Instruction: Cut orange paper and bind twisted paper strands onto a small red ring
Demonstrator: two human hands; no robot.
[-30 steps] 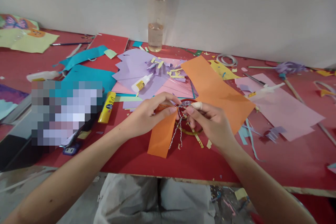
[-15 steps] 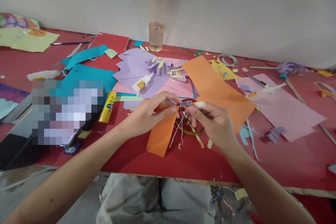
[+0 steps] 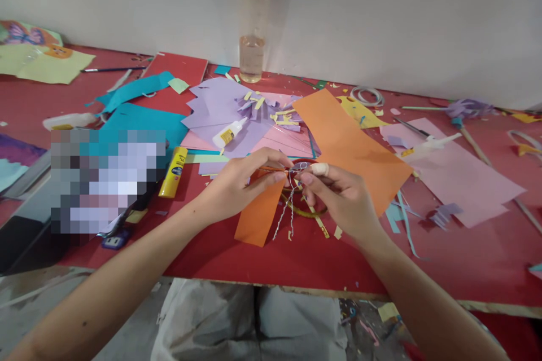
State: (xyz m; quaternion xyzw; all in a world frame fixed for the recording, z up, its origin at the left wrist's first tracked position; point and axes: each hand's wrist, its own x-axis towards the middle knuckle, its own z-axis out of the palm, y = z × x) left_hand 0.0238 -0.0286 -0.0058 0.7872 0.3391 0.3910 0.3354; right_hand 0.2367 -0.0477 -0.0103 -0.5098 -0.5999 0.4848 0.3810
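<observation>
Orange paper (image 3: pixel 258 217) hangs pinched in the left hand (image 3: pixel 239 183), likely to steady its top edge, while the right hand (image 3: pixel 342 192), grip narrow, seems to hold string (image 3: pixel 292 203)

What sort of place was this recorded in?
Probably a papercraft workspace, whether classroom or studio I can't tell: a glue stick lies on the red tabletop, a glue bottle rests on purple paper, and paper scraps lie about.

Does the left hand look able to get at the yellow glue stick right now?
Probably yes, once the left hand lets go of the orange strip; nothing lies over the yellow glue stick beside the forearm.
</observation>
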